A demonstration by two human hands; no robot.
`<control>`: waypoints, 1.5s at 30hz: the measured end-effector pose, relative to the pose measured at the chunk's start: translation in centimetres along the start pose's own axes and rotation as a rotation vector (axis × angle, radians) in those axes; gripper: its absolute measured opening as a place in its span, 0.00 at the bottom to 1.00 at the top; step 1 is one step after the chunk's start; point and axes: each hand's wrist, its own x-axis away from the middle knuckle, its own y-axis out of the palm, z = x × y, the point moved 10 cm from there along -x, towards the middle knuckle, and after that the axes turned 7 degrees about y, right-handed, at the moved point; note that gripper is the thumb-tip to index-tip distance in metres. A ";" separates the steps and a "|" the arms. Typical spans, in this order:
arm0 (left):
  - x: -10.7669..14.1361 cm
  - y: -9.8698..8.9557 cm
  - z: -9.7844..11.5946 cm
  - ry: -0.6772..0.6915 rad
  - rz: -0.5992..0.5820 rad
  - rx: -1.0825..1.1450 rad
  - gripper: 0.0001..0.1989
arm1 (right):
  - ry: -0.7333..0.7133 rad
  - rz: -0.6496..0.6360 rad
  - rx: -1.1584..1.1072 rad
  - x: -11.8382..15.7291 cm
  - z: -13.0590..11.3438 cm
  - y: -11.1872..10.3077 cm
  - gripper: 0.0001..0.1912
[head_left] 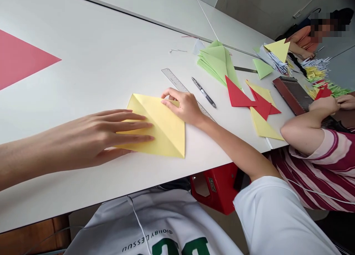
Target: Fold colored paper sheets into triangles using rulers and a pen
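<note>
A square sheet of yellow paper (166, 136) lies on the white table in front of me, with a diagonal crease across it. My left hand (111, 131) rests flat on its left part, fingers spread and stretched out. At the sheet's far edge, my right hand (184, 105) is curled, with thumb and forefinger pinching the paper near the corner. Part of that corner is hidden by the fingers. Just beyond the right hand lie a clear ruler (173, 79), partly under the wrist, and a grey pen (203, 92).
Pink paper (24, 59) lies at far left. Green folded sheets (216, 59), red triangles (238, 96) and yellow paper (259, 123) lie to the right. A co-worker in a striped shirt (327, 162) sits beside a paper trimmer (291, 94). Another person (301, 40) sits farther back. A red stool (222, 188) stands below.
</note>
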 end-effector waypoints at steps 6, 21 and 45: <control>-0.4 0.3 0.7 -0.031 -0.014 -0.045 0.20 | 0.100 0.047 -0.284 0.0 1.1 -0.9 0.06; 0.8 1.7 3.5 -0.224 -0.024 -0.090 0.22 | 0.289 -0.093 -0.435 3.3 -0.9 0.6 0.11; 3.9 0.1 0.7 -0.540 0.112 -0.247 0.24 | -0.424 0.063 0.362 5.3 -10.1 0.9 0.25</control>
